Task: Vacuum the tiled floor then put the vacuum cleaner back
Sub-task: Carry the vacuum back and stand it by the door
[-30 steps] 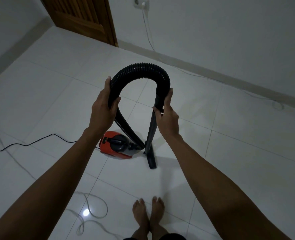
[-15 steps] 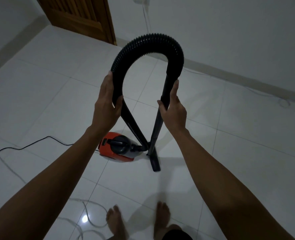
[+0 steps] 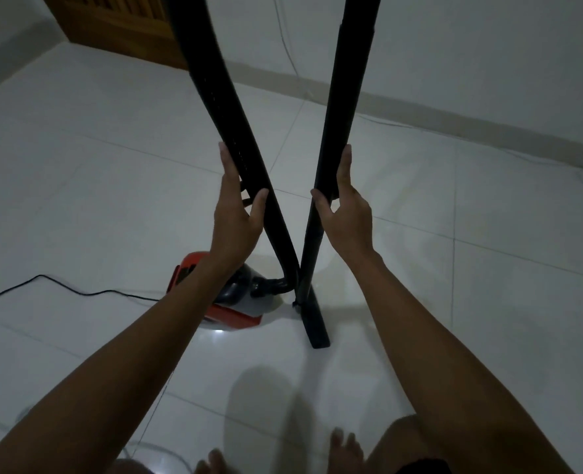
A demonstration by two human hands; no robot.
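White tiled floor (image 3: 454, 302), glossy, running to grey walls. Wooden door (image 3: 119, 25) at upper left. Ribbed black hose (image 3: 235, 131) slanting down from top edge to red canister vacuum cleaner (image 3: 228, 316) sitting on tiles, centre-left, partly behind left forearm. Rigid black wand (image 3: 338, 114) leaning opposite way, crossing hose low down, floor nozzle (image 3: 314, 323) on tile just right of canister. Left hand (image 3: 237, 217) wrapped around hose, thumb across front, fingers extended up its side. Right hand (image 3: 346, 213) gripping wand likewise. Black power cord (image 3: 60, 289) trailing left from canister. Bare toes (image 3: 344, 443) at bottom edge.
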